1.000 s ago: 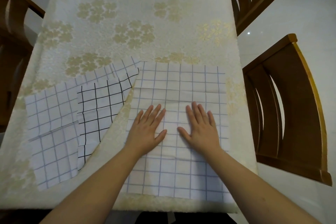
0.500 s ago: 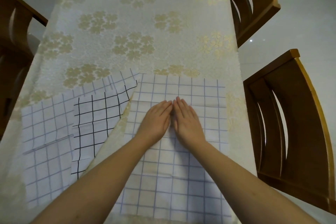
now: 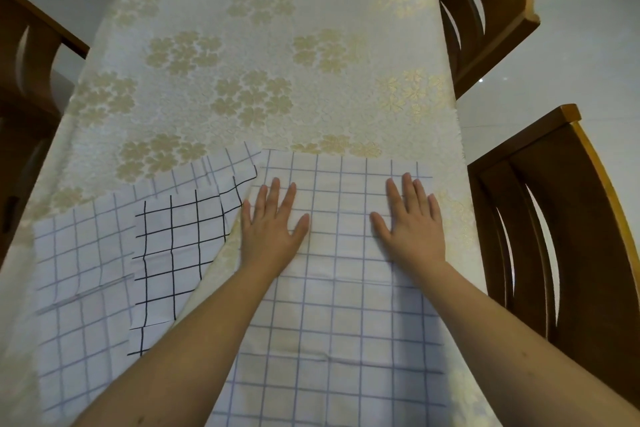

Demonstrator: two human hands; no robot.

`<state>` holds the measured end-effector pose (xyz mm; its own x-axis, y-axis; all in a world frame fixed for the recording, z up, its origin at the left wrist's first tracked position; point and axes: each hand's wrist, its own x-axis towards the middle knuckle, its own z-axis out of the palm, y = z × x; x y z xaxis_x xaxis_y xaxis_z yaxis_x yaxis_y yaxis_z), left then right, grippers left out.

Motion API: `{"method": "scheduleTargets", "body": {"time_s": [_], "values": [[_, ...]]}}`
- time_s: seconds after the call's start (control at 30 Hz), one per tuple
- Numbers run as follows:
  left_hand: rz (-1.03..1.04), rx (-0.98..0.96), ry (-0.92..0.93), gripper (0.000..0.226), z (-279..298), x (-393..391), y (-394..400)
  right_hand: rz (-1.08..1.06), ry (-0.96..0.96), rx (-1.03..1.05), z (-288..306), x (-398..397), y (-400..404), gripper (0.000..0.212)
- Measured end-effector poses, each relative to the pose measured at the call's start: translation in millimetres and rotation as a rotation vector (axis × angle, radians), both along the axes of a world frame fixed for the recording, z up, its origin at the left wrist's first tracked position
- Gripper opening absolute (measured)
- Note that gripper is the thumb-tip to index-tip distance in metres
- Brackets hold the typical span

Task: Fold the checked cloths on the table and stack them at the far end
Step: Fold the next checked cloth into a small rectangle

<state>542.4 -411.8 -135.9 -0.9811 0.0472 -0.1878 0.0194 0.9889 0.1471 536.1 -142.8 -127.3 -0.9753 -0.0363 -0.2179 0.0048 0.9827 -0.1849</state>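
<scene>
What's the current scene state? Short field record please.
left hand: flat, pressing blue-checked cloth
right hand: flat, pressing same cloth, apart from left
black-checked cloth: unfolded, lying on second blue-checked cloth
table: floral cover, no stack at far end
chairs: around the table

A table (image 3: 277, 45) in gold-flowered covering bears a blue-checked cloth (image 3: 339, 315), a black-checked cloth (image 3: 180, 246) overlapping another blue-checked one (image 3: 79, 281).
</scene>
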Motion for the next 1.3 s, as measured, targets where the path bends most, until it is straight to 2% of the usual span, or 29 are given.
{"method": "scheduleTargets", "body": {"time_s": [0.17,0.37,0.47,0.57,0.83,1.0,1.07,1.3], "values": [[-0.007,-0.034,0.001,0.075,1.8,-1.3,2.4,0.011,0.001,0.014,-0.2,-0.2,0.1,0.072],[-0.127,-0.059,-0.156,0.078,17.0,-11.3,-9.7,0.051,-0.084,-0.016,4.2,-5.6,5.2,0.073],[-0.216,0.053,0.008,0.074,31.7,6.6,-5.7,0.023,0.018,-0.040,13.5,12.3,3.4,0.071],[-0.245,0.138,0.178,0.068,40.8,54.3,9.4,0.052,0.120,-0.111,23.6,65.1,-15.6,0.069],[-0.351,0.305,0.303,0.037,28.1,200.8,-9.3,0.153,0.090,-0.165,25.5,226.3,-54.3,0.061],[-0.406,0.334,0.242,0.032,20.1,242.0,-30.4,0.176,0.024,-0.123,25.1,269.7,-67.6,0.057],[-0.450,0.309,0.199,0.033,16.5,250.2,-38.0,0.164,-0.024,-0.069,23.4,278.0,-71.5,0.062],[-0.675,0.053,-0.052,0.062,19.6,264.9,-60.4,0.213,-0.211,-0.022,23.1,298.0,-73.4,0.081]]}}
